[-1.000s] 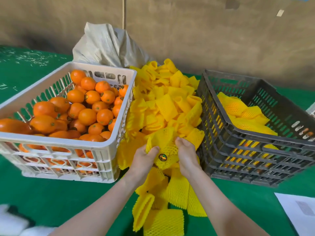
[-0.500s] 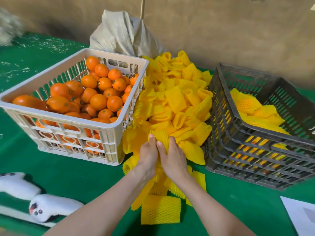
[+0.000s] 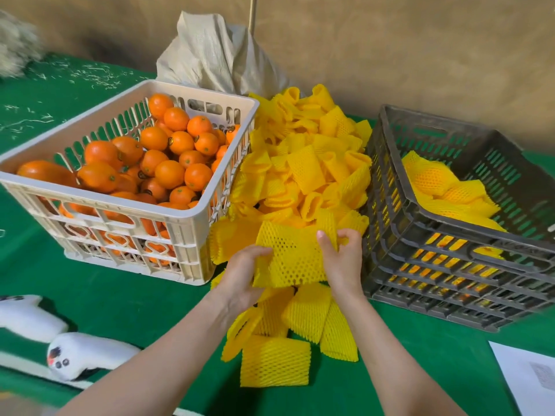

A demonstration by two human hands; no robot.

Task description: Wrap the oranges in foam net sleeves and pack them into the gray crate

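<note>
My left hand [image 3: 243, 274] and my right hand [image 3: 342, 259] grip the two ends of a yellow foam net sleeve [image 3: 288, 256], stretched and bulging between them, just in front of the pile of yellow sleeves [image 3: 306, 166]. I cannot see an orange inside the sleeve. Left of the pile stands a white crate [image 3: 99, 193] heaped with bare oranges [image 3: 168, 172]. The gray crate [image 3: 450, 226] stands to the right and holds several sleeve-wrapped oranges [image 3: 444, 187] at its far side.
Loose sleeves [image 3: 274, 361] lie on the green table cover under my wrists. A woven sack [image 3: 216, 55] leans against the wall behind the crates. White plush items [image 3: 84, 352] lie at the near left, and a paper sheet [image 3: 531, 376] lies at the near right.
My hands have moved apart from a close grip and now hold the sleeve stretched wide between them. The view has shifted right and downward.
</note>
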